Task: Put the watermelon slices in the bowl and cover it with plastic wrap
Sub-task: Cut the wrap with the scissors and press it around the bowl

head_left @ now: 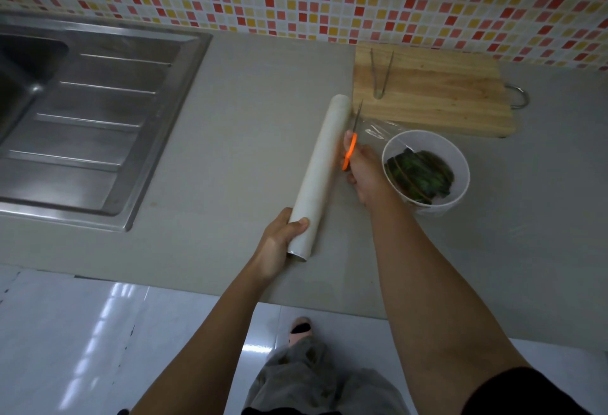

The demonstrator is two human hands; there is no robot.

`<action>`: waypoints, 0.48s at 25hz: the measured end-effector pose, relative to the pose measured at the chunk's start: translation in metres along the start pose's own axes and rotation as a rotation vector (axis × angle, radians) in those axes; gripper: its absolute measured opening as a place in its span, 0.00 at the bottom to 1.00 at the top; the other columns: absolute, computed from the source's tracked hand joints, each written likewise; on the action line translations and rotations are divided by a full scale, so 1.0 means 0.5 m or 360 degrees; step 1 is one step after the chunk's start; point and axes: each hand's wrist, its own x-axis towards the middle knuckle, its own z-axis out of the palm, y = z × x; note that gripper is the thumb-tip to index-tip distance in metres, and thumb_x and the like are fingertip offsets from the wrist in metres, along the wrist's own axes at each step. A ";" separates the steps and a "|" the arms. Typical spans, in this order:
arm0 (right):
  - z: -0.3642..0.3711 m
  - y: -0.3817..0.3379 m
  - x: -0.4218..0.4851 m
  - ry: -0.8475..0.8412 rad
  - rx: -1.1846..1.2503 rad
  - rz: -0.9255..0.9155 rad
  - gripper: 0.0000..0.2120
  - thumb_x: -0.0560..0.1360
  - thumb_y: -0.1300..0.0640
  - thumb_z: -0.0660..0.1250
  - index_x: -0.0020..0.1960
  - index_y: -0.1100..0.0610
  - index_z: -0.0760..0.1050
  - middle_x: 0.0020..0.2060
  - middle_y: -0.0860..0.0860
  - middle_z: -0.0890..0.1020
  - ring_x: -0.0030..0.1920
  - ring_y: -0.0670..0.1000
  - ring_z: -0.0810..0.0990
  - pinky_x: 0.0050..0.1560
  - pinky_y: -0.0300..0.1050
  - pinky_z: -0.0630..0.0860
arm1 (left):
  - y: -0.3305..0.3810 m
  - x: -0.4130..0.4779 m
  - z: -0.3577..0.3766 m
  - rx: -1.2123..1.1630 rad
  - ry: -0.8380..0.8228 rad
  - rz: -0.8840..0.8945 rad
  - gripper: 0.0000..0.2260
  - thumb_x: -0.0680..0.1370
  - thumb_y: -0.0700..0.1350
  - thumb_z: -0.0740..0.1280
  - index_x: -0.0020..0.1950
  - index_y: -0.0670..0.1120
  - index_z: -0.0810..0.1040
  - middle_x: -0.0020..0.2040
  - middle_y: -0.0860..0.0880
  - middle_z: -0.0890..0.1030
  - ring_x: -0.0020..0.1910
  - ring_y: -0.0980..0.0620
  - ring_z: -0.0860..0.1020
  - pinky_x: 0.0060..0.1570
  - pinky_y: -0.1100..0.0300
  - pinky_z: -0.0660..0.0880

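Note:
A white bowl (pixel 460 181) stands on the grey counter and holds several watermelon slices (pixel 419 174), green rind up. Clear plastic film (pixel 378 130) stretches from the long white wrap roll (pixel 324 164) across the bowl's top. My left hand (pixel 279 243) grips the near end of the roll, which lies on the counter. My right hand (pixel 363 171) holds orange-handled scissors (pixel 351 148) just left of the bowl. Their blades point away from me along the film beside the roll.
A wooden cutting board (pixel 437 95) with metal tongs (pixel 381 69) on it lies behind the bowl. A steel sink with drainboard (pixel 92 118) fills the left side. The counter's front edge (pixel 296 296) runs near my body, above white floor tiles.

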 end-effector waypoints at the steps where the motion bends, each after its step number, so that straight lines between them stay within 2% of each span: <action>1: 0.002 -0.002 0.001 -0.0007 0.0009 -0.0004 0.20 0.72 0.36 0.60 0.33 0.51 0.66 0.28 0.48 0.70 0.26 0.45 0.63 0.23 0.37 0.58 | 0.002 -0.001 -0.004 0.0001 -0.0005 0.0003 0.10 0.68 0.48 0.66 0.46 0.45 0.74 0.37 0.50 0.77 0.33 0.56 0.77 0.29 0.61 0.74; 6: 0.023 -0.003 0.008 0.0000 0.0053 -0.0031 0.19 0.72 0.37 0.61 0.33 0.50 0.66 0.27 0.48 0.69 0.25 0.45 0.63 0.22 0.36 0.57 | 0.008 -0.011 -0.028 0.0016 -0.0042 0.0008 0.12 0.68 0.48 0.65 0.48 0.44 0.74 0.35 0.52 0.79 0.32 0.57 0.78 0.28 0.64 0.73; 9: 0.033 -0.008 0.013 -0.0019 0.0028 -0.0023 0.21 0.71 0.35 0.59 0.31 0.50 0.64 0.28 0.50 0.66 0.26 0.47 0.60 0.25 0.40 0.54 | 0.014 -0.020 -0.040 0.0045 -0.0045 0.0000 0.12 0.68 0.48 0.65 0.49 0.44 0.74 0.36 0.53 0.79 0.33 0.58 0.78 0.29 0.65 0.73; 12: 0.038 -0.016 0.023 0.0023 -0.0011 -0.0026 0.22 0.68 0.32 0.58 0.30 0.50 0.64 0.26 0.49 0.66 0.26 0.47 0.61 0.25 0.41 0.54 | 0.025 -0.027 -0.051 0.0089 -0.0054 -0.0007 0.18 0.64 0.51 0.68 0.50 0.43 0.74 0.38 0.52 0.78 0.34 0.58 0.77 0.30 0.66 0.73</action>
